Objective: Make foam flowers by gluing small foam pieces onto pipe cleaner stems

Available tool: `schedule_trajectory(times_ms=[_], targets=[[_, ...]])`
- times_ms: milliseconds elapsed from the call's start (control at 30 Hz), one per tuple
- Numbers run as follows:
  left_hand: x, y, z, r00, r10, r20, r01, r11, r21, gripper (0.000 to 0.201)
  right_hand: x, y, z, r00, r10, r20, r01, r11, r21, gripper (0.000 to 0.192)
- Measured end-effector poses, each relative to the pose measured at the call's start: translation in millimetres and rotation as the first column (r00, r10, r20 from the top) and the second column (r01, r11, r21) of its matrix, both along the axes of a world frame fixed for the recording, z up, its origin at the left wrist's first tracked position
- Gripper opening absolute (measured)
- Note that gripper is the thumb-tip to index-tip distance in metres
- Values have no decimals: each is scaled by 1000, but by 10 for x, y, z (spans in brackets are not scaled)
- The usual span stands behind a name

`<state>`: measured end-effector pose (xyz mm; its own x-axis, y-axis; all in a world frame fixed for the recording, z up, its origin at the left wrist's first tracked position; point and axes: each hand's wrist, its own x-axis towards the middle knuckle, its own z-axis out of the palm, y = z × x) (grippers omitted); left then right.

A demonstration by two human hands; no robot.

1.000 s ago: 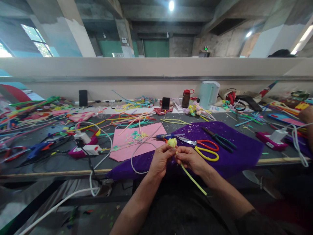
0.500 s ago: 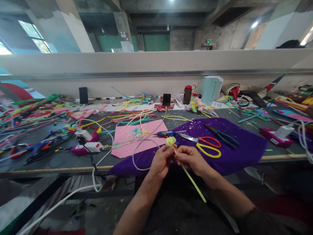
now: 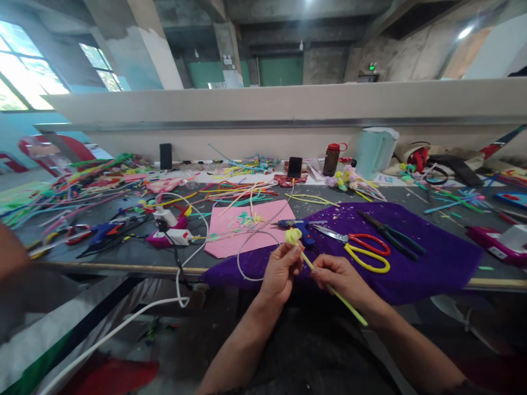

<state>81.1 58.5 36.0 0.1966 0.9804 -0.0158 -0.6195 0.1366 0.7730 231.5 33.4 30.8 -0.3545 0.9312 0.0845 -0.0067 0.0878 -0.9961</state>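
A pale yellow pipe-cleaner flower (image 3: 293,236) with a long green-yellow stem (image 3: 351,308) is held between my two hands over the table's front edge. My left hand (image 3: 283,270) pinches it just below the curled yellow head. Farther down, my right hand (image 3: 335,275) grips the stem between thumb and fingers, and the free end slants down to the right. Just beyond the flower lies a blue glue gun (image 3: 302,231). Scissors (image 3: 366,251) with red and yellow handles rest on the purple cloth (image 3: 444,258), alongside dark-handled pliers (image 3: 395,236).
Pink paper (image 3: 222,241) with scraps lies left of the glue gun. White cable (image 3: 193,260) loops from a power strip (image 3: 164,237). A phone (image 3: 295,167), bottle (image 3: 331,160) and pale kettle (image 3: 374,152) stand behind. Another person's arm (image 3: 12,255) enters at far left.
My right hand has slid down the stem, away from the flower head and my left hand. The view has turned left, and another person's arm now shows there.
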Motion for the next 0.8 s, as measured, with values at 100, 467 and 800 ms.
schedule_trajectory(times_ms=[100, 467, 800], targets=[[-60, 3, 21, 995, 34, 93, -32, 999, -20, 13, 114, -105, -74, 995, 33, 98, -32, 999, -7, 25], [-48, -9, 22, 984, 42, 173, -19, 991, -131, 17, 618, -466, -204, 960, 8, 281, 15, 997, -81, 31], [104, -52, -12, 1000, -7, -13, 6, 996, -88, 20, 337, -220, 59, 940, -108, 324, 20, 964, 265, 20]])
